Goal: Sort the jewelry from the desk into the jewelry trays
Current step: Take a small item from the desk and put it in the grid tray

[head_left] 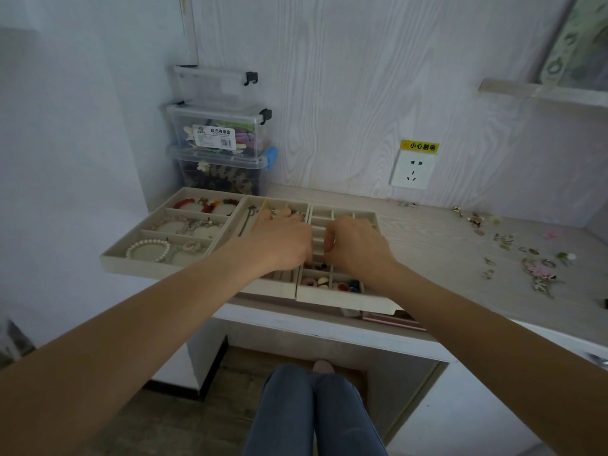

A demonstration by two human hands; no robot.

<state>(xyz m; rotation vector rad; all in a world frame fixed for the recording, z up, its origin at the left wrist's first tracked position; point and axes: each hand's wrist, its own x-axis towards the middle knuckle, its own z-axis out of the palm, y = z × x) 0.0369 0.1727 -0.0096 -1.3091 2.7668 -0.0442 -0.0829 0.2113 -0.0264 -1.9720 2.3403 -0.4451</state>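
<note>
- Jewelry trays: three beige trays side by side on the left part of the desk (427, 238), their front edges past the desk's front edge.
- Left tray (138, 255) has wide compartments: a pearl bracelet (148, 250) nearest, a chain-and-charm bracelet in the middle row, red and multicoloured bead bracelets (205, 204) at the back.
- Middle tray (253, 205) has long slots, largely hidden under the left hand; a dark chain lies in its leftmost slot.
- Right tray (342, 299) is a grid of small cells; front cells hold small coloured pieces (332, 285), pink, white, red and blue.
- Left hand (283, 241) and right hand (357, 246) are close together over the seam between middle and right trays, fingers curled downward. Fingertips nearly meet above a cell with small dark bits. Cannot tell whether either pinches anything.
- Both forearms cross the front of the trays and cover several cells.
- Loose jewelry (513, 251) is scattered on the desk's right side, well apart from the trays: rings, small metal pieces, a pink flower piece.
- Three clear lidded storage boxes (218, 133) are stacked behind the left tray.
- A wall socket (413, 169) with a yellow label sits on the wood-grain panel behind.
- Knees in blue jeans (312, 413) show below the desk.
</note>
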